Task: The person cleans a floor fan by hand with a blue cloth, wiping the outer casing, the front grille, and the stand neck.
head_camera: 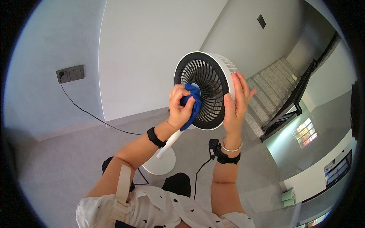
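A white pedestal fan point(209, 74) with a black front grille stands before me, its head tilted up. My left hand point(179, 107) grips a bunched blue cloth point(195, 111) and presses it against the grille near the centre hub. Part of the grille's lower left is hidden behind that hand and cloth. On the other side, my right hand point(236, 104) holds the fan head's rim, thumb on the front edge and fingers along the white side. The white pole slants down to a round base point(161, 165) on the floor.
A black cord point(94, 116) runs from a wall socket point(70, 74) down toward the fan. Granite stairs point(268, 91) with a black railing point(296, 98) rise at the right. Green rolls or containers point(289, 197) sit near the lower right wall. A cable hangs from my right wrist device point(213, 148).
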`<state>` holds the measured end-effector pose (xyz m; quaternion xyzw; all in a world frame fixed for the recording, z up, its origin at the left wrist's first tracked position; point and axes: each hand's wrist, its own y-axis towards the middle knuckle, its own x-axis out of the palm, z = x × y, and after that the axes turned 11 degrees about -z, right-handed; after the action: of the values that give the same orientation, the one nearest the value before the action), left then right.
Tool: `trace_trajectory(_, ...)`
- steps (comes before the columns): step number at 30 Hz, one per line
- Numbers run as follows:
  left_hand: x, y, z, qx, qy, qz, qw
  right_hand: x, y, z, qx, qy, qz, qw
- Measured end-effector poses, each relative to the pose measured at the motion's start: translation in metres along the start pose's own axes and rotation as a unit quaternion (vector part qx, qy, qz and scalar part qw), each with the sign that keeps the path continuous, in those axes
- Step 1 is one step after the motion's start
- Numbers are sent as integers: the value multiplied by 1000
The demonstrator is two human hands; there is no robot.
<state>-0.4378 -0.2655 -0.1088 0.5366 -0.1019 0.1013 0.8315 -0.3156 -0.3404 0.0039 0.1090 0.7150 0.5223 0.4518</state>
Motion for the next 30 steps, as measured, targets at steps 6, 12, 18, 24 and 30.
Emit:
trace_trajectory(6, 3, 91, -1, 44, 33, 89, 995, -2, 0, -10, -6, -12, -5, 1000)
trace_trajectory(12, -18, 25, -69, -107, 129, 178, 970, 5, 4, -17, -7, -12, 8, 1000)
trace_trajectory(18, 20, -59, 2, -100, -11, 123, 987, 1, -2, -5, 0, -23, 17, 1000)
trace_trajectory(24, 0, -77, 22, -53, -17, 7, 998, -3, -5, -10, -7, -12, 15, 1000)
trace_trajectory(30, 1, -80, 25, -290, -181, 69, 937, -1, 2, -16, 0, -19, 9, 1000)
